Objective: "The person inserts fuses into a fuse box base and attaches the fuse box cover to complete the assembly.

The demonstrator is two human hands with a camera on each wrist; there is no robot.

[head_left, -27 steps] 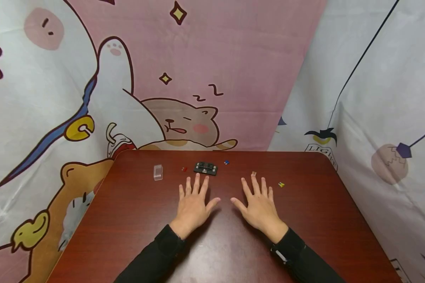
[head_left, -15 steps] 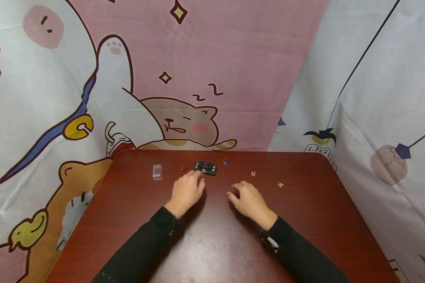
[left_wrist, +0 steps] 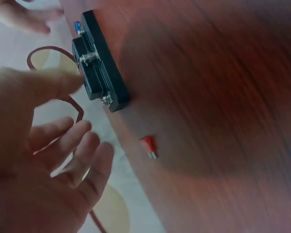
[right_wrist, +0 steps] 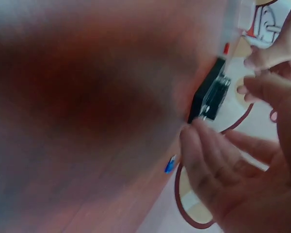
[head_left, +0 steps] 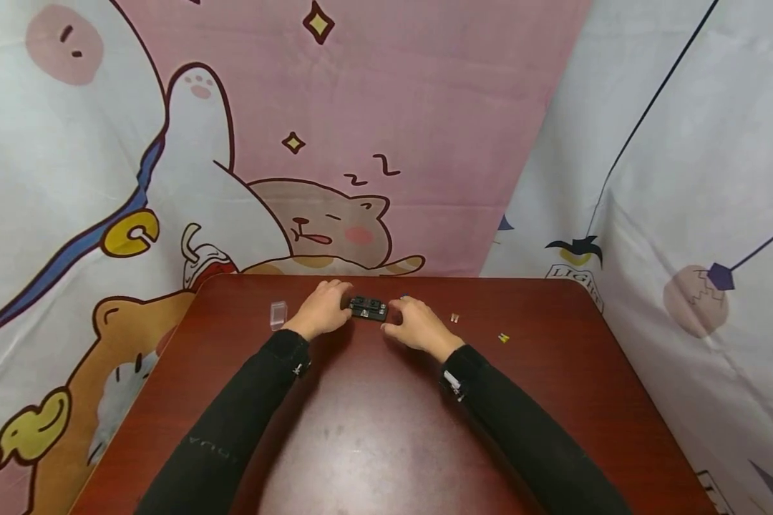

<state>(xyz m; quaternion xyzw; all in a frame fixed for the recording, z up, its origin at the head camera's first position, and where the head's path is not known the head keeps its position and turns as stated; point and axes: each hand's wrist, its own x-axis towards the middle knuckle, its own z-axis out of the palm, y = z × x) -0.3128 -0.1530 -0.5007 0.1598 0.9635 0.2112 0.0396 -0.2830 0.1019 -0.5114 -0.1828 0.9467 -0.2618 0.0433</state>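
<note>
Blk block [head_left: 368, 308] btwn both hands [head_left: 322, 310] [head_left: 419, 326].

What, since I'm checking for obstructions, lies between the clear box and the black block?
The left hand, in the head view; the right wrist view also shows a small red piece between the black block and clear box.

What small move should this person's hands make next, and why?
Probably bring the left hand and right hand together to grip the black block. They are at opposite ends of it, fingers loosely bent, and neither appears to be gripping it yet, while the block sits on the table.
</note>
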